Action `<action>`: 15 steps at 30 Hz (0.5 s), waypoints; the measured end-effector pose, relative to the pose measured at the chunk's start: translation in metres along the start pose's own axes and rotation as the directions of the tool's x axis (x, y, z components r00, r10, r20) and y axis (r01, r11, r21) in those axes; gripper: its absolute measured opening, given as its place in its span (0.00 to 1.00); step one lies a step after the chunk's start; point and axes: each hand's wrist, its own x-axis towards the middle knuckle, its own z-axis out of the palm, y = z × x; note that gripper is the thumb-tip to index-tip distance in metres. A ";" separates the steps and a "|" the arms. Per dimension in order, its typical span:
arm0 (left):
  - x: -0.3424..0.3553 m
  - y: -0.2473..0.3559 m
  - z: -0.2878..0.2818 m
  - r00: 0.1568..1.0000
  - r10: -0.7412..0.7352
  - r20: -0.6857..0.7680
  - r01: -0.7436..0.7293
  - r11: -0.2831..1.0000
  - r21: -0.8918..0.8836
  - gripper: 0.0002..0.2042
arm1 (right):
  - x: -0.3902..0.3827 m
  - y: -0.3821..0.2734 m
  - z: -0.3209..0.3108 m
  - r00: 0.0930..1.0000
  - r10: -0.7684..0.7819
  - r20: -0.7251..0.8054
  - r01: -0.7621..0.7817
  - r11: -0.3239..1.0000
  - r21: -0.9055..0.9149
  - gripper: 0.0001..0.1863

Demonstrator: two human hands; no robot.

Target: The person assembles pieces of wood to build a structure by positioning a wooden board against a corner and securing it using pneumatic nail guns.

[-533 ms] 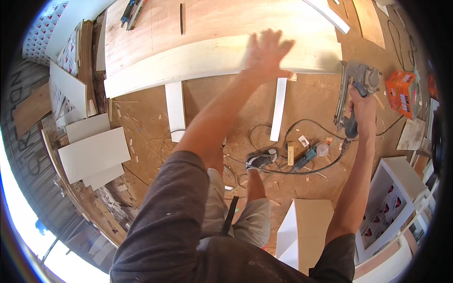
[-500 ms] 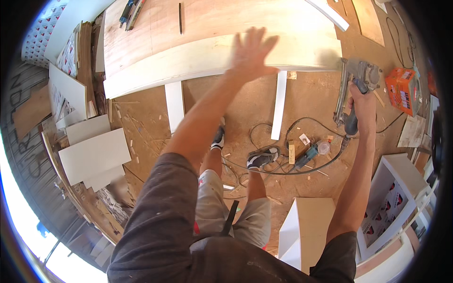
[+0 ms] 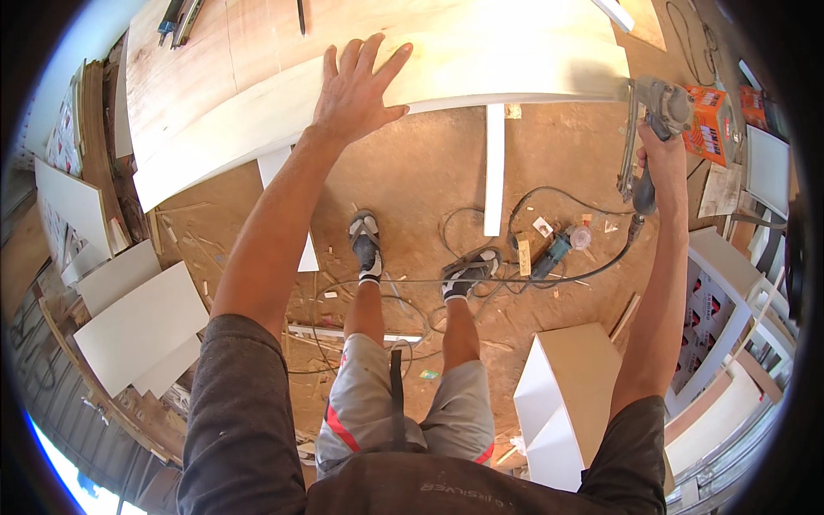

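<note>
My left hand [image 3: 354, 101] lies on the wooden board [image 3: 481, 51], fingers spread, with its thumb beside the near edge. My right hand [image 3: 661, 153] is closed round the handle of a pneumatic nail gun [image 3: 668, 105]. The gun is just beyond the board's right end, close to its near corner; I cannot tell whether it touches the wood. A dark air hose [image 3: 601, 273] runs from the bottom of the gun's handle down to the floor. On the far left of the board lie a long dark tool [image 3: 182, 21] and a thin black pencil-like stick [image 3: 300, 15].
On the dusty floor, a teal power tool [image 3: 551, 256] lies among cords and scraps near my feet. White strips [image 3: 493, 172] stick out below the board. At the right stand an orange box [image 3: 707, 127] and a white cabinet carcass [image 3: 730, 283]. White panels [image 3: 142, 326] are stacked at the left.
My left hand has slid left along the board and settled, no longer blurred. The right hand keeps the nail gun near the board's right end. The view has shifted, and my left foot has moved.
</note>
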 end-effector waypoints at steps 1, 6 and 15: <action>-0.001 -0.003 0.002 1.000 0.006 -0.012 -0.005 1.000 0.013 0.43 | -0.001 -0.001 0.003 1.000 -0.016 0.007 0.016 1.000 0.000 0.13; -0.002 -0.012 0.008 0.998 0.017 -0.054 -0.016 1.000 0.015 0.42 | -0.003 -0.004 0.007 0.999 -0.040 0.005 0.040 0.999 0.033 0.12; -0.003 -0.012 0.011 0.996 0.026 -0.080 -0.027 1.000 -0.012 0.41 | -0.006 -0.005 0.006 0.999 -0.032 -0.005 0.032 0.998 0.061 0.12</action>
